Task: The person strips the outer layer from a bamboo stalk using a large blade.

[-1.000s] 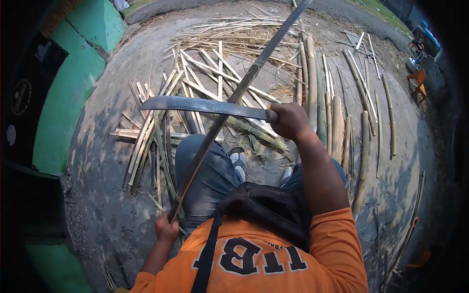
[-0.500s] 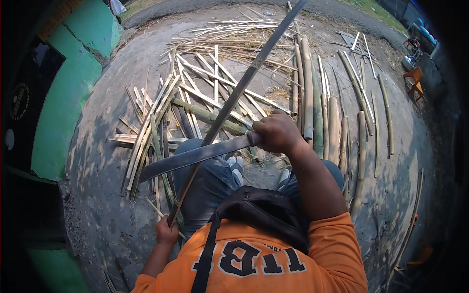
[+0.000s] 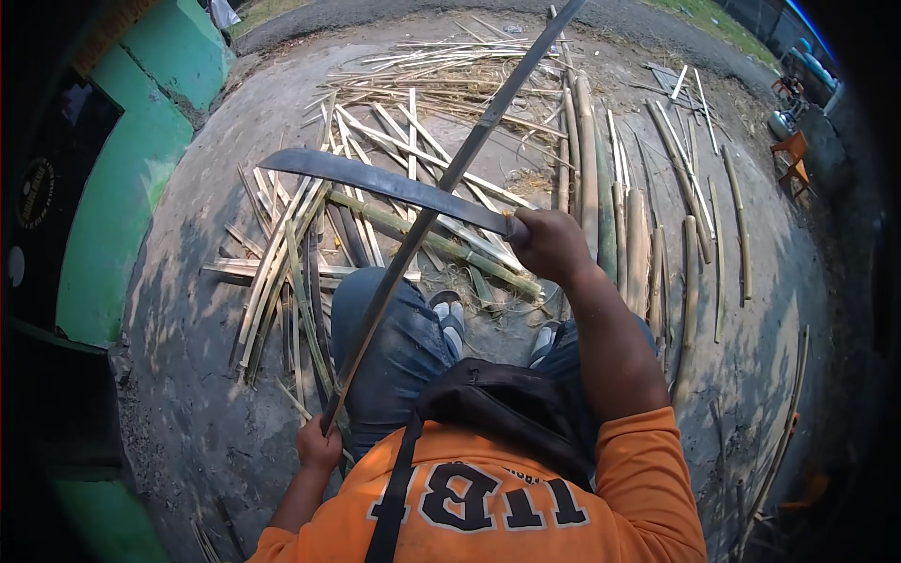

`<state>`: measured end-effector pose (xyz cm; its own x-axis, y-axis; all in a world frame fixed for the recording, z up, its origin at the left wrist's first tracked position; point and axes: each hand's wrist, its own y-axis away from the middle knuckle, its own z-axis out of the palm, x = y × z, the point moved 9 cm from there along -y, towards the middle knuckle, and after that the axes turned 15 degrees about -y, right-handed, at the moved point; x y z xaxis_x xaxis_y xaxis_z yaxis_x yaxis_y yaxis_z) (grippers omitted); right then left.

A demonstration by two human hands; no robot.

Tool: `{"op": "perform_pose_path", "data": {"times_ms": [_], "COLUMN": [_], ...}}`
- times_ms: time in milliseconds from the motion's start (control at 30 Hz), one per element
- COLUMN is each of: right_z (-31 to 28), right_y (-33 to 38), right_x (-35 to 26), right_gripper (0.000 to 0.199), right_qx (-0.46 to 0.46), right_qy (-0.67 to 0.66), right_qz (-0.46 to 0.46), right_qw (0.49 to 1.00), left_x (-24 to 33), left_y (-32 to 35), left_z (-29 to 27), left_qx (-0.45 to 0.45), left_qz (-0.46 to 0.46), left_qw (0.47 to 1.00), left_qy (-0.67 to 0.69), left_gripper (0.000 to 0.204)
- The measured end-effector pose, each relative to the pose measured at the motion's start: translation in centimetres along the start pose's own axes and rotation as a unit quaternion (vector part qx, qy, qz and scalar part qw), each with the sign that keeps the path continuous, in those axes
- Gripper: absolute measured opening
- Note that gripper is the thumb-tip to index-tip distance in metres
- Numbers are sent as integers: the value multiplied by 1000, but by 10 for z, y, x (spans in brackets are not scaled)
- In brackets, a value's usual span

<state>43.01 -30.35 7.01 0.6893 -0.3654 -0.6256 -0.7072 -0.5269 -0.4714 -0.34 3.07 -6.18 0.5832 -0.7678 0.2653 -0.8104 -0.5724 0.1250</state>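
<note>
Above your left leg (image 3: 399, 342), the long strip (image 3: 460, 164) slants from near your left side up and away to the right; your left hand (image 3: 319, 448) is wrapped around its near end, while the far end reaches past the piles of split bamboo (image 3: 375, 150) on the ground. Your right hand (image 3: 552, 244) grips the machete (image 3: 366, 178) by its handle, the blade pointing left and lying crosswise over the strip's long axis; the strip's middle is thus to the left of your right hand, the nearer of the two to that crossing; whether blade and strip touch cannot be told from this view.

As for writing, large dark letters with a pale outline run across your orange shirt (image 3: 648, 469); at the left, the green wall (image 3: 192, 47) bears an orange lettered sign (image 3: 111, 36), and a dark panel (image 3: 80, 141) carries a round emblem, its small text unclear.
</note>
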Motion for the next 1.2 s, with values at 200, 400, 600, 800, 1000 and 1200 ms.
{"op": "perform_pose_path", "data": {"times_ms": [200,400,600,800,1000,1200], "right_z": [35,-38,-40,27,-6,-68], "right_y": [4,-2,8,0,-9,7], "right_x": [-51,62,60,-27,23,59], "right_gripper": [12,20,21,9,16,19], "right_qx": [-97,110,80,-138,-34,108], "right_qy": [48,-58,-98,21,87,-38], "right_qz": [-171,193,225,-46,33,204], "right_qw": [979,973,966,989,995,972], "left_x": [-13,-5,-8,-7,-7,-56], "left_y": [-2,-4,-7,-6,-1,29], "left_z": [0,-1,-7,-5,-14,-33], "left_qx": [15,39,22,9,6,29], "left_qz": [3,33,30,12,27,30], "left_qw": [1000,999,999,1000,999,999], "left_qy": [-6,-15,-3,5,33,23], "left_gripper": [17,17,17,18,18,20]}}
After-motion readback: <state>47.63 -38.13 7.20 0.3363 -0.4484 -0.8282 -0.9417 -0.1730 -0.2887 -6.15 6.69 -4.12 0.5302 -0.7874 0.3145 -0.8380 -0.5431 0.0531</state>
